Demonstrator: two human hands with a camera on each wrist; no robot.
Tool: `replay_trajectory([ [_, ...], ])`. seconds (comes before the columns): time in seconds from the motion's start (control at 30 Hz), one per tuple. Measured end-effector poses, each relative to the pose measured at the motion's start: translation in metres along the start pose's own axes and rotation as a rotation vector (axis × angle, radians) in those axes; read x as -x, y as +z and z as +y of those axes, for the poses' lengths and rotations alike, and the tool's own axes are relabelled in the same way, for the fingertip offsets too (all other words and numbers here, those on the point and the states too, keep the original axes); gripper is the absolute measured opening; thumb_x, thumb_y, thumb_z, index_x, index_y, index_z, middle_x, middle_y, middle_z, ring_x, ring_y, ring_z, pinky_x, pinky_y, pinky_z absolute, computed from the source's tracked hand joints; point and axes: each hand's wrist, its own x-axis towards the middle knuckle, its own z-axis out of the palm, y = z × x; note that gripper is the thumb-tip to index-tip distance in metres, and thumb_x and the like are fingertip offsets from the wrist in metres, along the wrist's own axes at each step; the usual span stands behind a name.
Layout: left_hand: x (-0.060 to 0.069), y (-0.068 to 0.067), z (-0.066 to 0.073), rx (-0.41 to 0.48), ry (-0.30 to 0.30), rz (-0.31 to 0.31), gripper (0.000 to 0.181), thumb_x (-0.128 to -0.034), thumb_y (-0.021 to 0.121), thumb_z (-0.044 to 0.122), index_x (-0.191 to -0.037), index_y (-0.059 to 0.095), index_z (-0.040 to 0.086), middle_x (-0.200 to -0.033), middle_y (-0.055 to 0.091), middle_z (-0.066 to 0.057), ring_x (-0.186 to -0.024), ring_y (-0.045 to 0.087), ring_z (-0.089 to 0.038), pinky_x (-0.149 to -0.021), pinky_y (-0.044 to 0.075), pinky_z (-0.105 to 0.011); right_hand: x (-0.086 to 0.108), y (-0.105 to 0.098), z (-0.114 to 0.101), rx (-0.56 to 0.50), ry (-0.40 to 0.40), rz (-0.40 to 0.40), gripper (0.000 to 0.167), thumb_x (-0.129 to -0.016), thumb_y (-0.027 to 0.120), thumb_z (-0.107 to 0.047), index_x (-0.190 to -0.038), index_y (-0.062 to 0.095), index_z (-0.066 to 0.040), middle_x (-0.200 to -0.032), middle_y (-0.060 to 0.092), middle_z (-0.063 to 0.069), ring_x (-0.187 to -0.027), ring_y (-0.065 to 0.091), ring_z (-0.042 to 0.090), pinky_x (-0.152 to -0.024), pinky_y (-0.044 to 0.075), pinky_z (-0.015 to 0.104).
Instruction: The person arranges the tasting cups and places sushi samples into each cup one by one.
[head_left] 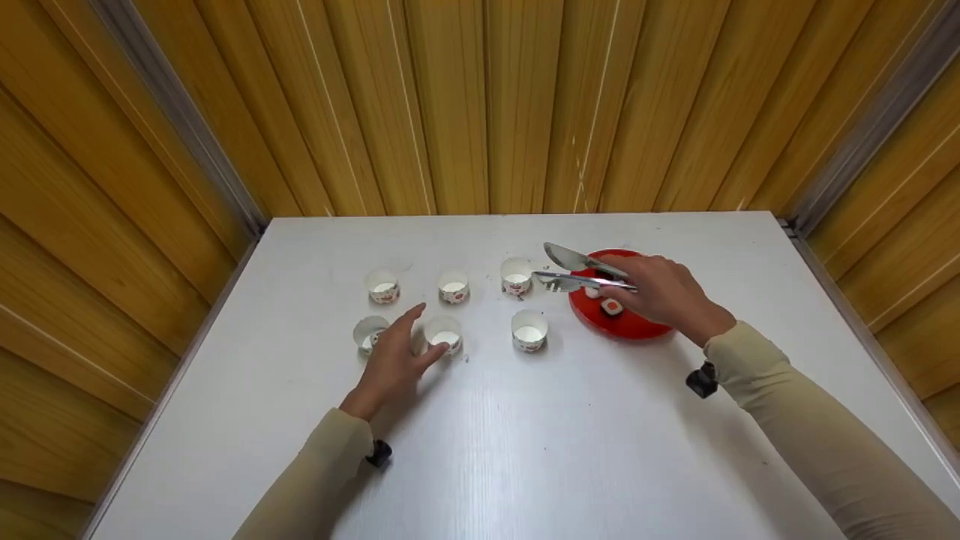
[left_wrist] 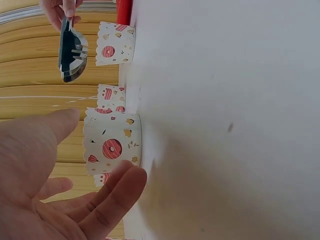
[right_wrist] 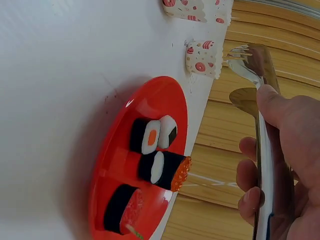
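White tabletop (head_left: 525, 450); red plate (head_left: 637, 327) at its right. Right hand (head_left: 667, 292) above the plate, fingers curled round metal serving tongs (head_left: 585, 281), tips apart. Left hand (head_left: 394, 364) spread, gripping nothing, near six printed paper baking cups (head_left: 529, 343). Smallest: sushi pieces (right_wrist: 171, 170) on plate.

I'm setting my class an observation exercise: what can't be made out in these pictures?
Head view: part of the round red plate, behind the right hand and silver metal tongs.
Head view: the contents of the front-left white paper cup with red print, partly covered by the left hand.
Left wrist view: the inside of the nearest printed cup, hidden by its own wall.
Right wrist view: part of the plate, cut off by the bottom edge.
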Motion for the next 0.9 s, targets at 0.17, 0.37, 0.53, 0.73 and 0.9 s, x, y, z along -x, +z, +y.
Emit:
replay_trajectory([
  [0.17, -0.002, 0.003, -0.001, -0.012, 0.01, 0.008, 0.08, -0.0898, 0.081, 0.038, -0.152, 0.046, 0.002, -0.152, 0.051, -0.017, -0.14, 0.048, -0.034, -0.115, 0.036, -0.049, 0.013, -0.005, 0.012, 0.007, 0.041, -0.024, 0.052, -0.094, 0.077, -0.028, -0.143, 0.06, -0.02, -0.115, 0.071, 0.008, -0.093, 0.062, 0.03, -0.076, 0.056, 0.049],
  [0.37, -0.003, 0.004, 0.0, 0.015, -0.018, 0.012, 0.074, -0.0927, 0.078, 0.036, -0.151, 0.048, 0.002, -0.146, 0.057, -0.019, -0.137, 0.051, -0.035, -0.113, 0.038, -0.05, 0.027, -0.009, 0.022, 0.011, 0.091, -0.065, 0.062, -0.093, 0.078, -0.032, -0.148, 0.055, -0.017, -0.121, 0.07, 0.015, -0.102, 0.063, 0.036, -0.079, 0.059, 0.05],
  [0.53, -0.003, 0.005, 0.0, 0.022, -0.016, 0.014, 0.07, -0.0941, 0.077, 0.034, -0.15, 0.049, 0.003, -0.138, 0.063, -0.02, -0.13, 0.056, -0.037, -0.109, 0.041, -0.052, 0.037, -0.01, 0.029, 0.02, 0.112, -0.073, 0.065, -0.092, 0.078, -0.036, -0.15, 0.053, -0.018, -0.126, 0.068, 0.018, -0.11, 0.062, 0.04, -0.08, 0.059, 0.054],
  [0.73, -0.003, 0.006, -0.002, 0.019, -0.012, 0.013, 0.066, -0.0943, 0.077, 0.033, -0.148, 0.052, 0.004, -0.133, 0.066, -0.02, -0.126, 0.059, -0.036, -0.106, 0.044, -0.052, 0.049, -0.009, 0.039, 0.037, 0.108, -0.066, 0.061, -0.091, 0.08, -0.035, -0.145, 0.058, -0.015, -0.125, 0.069, 0.018, -0.106, 0.064, 0.037, -0.079, 0.059, 0.053],
  [0.9, -0.003, 0.006, -0.001, 0.019, -0.023, -0.012, 0.06, -0.0958, 0.075, 0.035, -0.145, 0.056, 0.007, -0.131, 0.067, -0.018, -0.123, 0.061, -0.031, -0.104, 0.047, -0.049, 0.06, -0.008, 0.046, 0.086, 0.088, -0.042, 0.058, -0.092, 0.079, -0.034, -0.143, 0.059, -0.015, -0.119, 0.072, 0.018, -0.097, 0.066, 0.035, -0.076, 0.058, 0.054],
])
